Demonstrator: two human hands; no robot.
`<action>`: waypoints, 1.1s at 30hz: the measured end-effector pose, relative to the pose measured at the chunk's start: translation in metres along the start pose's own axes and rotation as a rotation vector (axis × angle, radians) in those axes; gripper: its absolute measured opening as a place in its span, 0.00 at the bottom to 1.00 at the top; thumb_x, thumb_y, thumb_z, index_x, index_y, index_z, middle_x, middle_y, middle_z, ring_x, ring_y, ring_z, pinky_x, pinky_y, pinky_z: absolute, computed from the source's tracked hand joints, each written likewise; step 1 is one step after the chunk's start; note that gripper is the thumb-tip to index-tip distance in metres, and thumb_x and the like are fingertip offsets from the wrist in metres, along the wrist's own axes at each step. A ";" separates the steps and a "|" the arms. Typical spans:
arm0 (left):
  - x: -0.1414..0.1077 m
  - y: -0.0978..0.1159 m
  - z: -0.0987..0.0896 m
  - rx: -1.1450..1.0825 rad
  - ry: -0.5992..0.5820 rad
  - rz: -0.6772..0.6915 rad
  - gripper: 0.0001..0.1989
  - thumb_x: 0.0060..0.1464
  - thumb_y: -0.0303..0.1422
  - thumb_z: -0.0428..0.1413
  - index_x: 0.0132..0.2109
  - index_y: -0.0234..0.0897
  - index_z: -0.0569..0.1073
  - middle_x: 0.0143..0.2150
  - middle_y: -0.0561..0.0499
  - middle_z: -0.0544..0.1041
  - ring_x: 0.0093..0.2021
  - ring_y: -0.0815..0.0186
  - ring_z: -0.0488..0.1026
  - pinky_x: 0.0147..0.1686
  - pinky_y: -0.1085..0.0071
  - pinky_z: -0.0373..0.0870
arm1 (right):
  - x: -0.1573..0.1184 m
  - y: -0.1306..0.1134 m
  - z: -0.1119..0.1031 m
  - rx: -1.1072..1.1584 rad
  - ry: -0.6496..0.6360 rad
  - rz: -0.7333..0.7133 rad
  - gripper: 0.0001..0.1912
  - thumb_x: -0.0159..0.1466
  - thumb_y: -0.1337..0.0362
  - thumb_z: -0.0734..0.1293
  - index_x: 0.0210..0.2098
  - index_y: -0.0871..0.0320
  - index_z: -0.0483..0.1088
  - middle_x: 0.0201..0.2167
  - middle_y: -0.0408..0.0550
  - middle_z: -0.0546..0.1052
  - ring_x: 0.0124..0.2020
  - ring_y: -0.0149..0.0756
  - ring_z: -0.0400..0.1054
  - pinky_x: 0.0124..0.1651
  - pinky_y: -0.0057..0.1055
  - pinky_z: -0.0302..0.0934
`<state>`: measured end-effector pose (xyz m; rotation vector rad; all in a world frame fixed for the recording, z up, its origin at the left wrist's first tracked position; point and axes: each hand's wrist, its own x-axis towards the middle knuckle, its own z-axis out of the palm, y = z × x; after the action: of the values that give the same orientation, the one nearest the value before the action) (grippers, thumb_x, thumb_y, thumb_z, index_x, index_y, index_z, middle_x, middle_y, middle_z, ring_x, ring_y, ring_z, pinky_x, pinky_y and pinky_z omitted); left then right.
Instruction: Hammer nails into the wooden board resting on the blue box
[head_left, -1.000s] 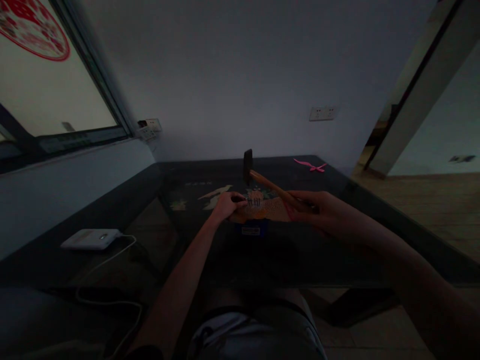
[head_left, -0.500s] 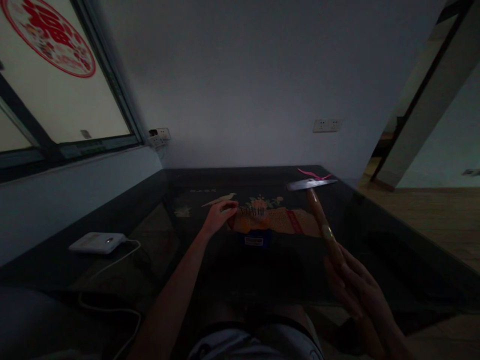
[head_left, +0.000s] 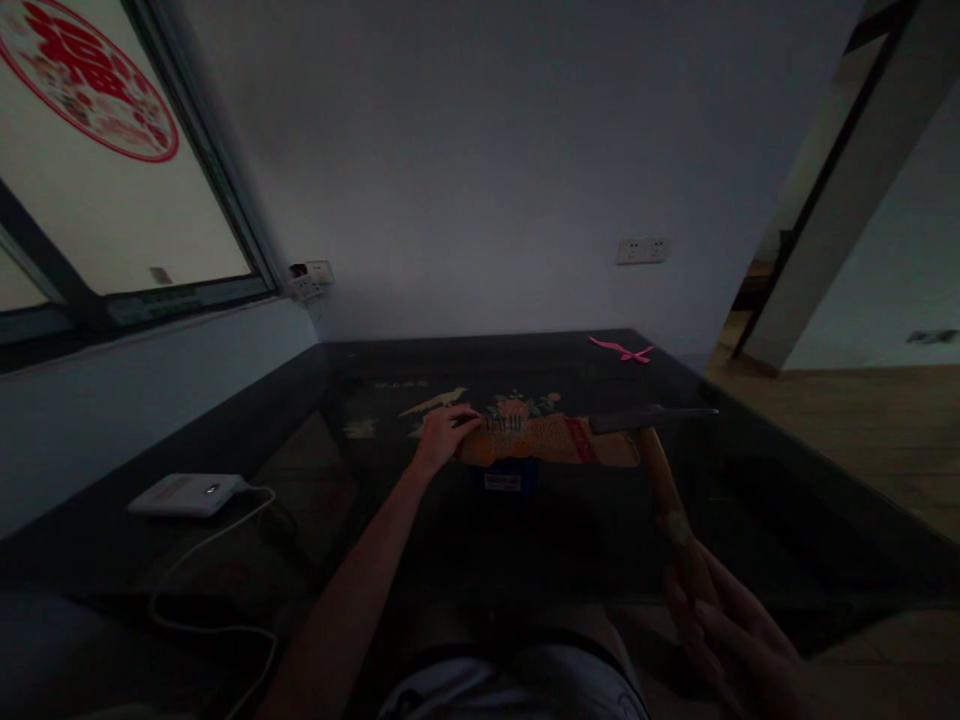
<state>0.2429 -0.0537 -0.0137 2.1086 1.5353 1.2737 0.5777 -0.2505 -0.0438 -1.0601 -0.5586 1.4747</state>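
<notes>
My right hand [head_left: 735, 625] is wrapped around the wooden handle of a hammer [head_left: 664, 485]. Its long, dark metal head is raised in front of me, at the right end of a tan board [head_left: 551, 440] with a red band. Several thin dark nails [head_left: 504, 422] stand upright in a row on the board's left part. Beside the leftmost nail, my left hand [head_left: 446, 435] rests at the board's left end with thumb and fingers drawn together. What its fingertips pinch is too small to make out. A blue box [head_left: 504, 478] with a white label shows under the board's near edge.
The dark glossy table [head_left: 420, 530] has printed flowers and a bird. On its left lies a white power bank [head_left: 187, 494] with a white cable [head_left: 214, 538] hanging over the front edge. A pink ribbon [head_left: 624, 351] lies at the back right. Behind is a wall with sockets [head_left: 642, 250].
The hammer has come down and nearer, its head moving right and turning darker, uncovering the pink ribbon. My right hand has dropped lower. My left hand has shifted slightly at the board's left end.
</notes>
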 end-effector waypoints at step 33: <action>-0.008 -0.006 -0.007 -0.237 -0.034 -0.015 0.25 0.50 0.36 0.57 0.55 0.34 0.67 0.48 0.42 0.75 0.46 0.62 0.73 0.50 0.61 0.68 | 0.012 0.019 -0.015 -0.023 0.123 -0.158 0.23 0.52 0.50 0.70 0.46 0.47 0.73 0.43 0.47 0.77 0.40 0.40 0.74 0.32 0.26 0.71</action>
<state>0.2332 -0.0602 -0.0181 1.9552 1.3114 1.3347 0.5818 -0.2467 -0.0697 -1.0912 -0.5596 1.2598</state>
